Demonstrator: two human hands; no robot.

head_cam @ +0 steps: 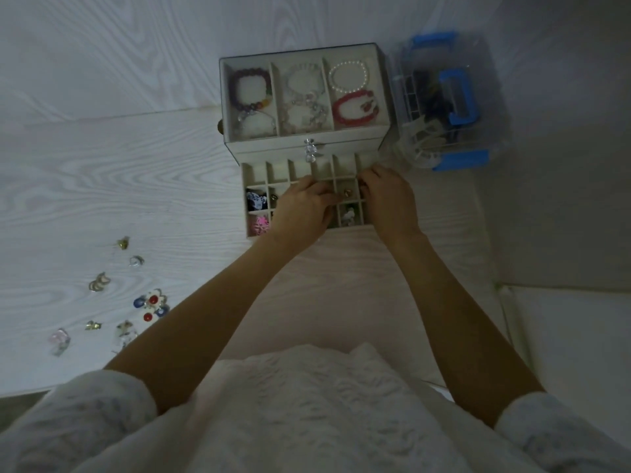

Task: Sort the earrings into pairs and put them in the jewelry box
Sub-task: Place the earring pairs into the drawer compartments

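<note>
Box: beige, velvet-lined jewelry box (379, 97) stands on the pale wood-grain table (136, 186), its top tray holding beaded bracelets in three bays.
Drawer: the gridded lower drawer (254, 172) is pulled out toward the person, evidently so the small cells can be reached from above.
Cells filled: a dark floral piece and a pink piece lie in the left cells; a small gold-toned earring (348, 192) and a pale earring (349, 215) sit in cells between the two hands. The back row looks unfilled.
Left hand: left hand (304, 209) lies over the middle cells, fingers bent down into the grid; whether they pinch an earring cannot be told, as the tips are hidden.
Right hand: right hand (389, 199) rests at the drawer's right end, fingers curled toward the divider; a grip on anything cannot be confirmed. Judged to be steadying the drawer.
Unsorted stock: loose earrings (150, 303), gold, clear, red-and-blue, lie scattered on the table well to the left, apart from the box.
Adjacent item: clear plastic case with blue handle (454, 97) stands just beside the box on the right.
Progress: judged partway; several pieces remain outside.
</note>
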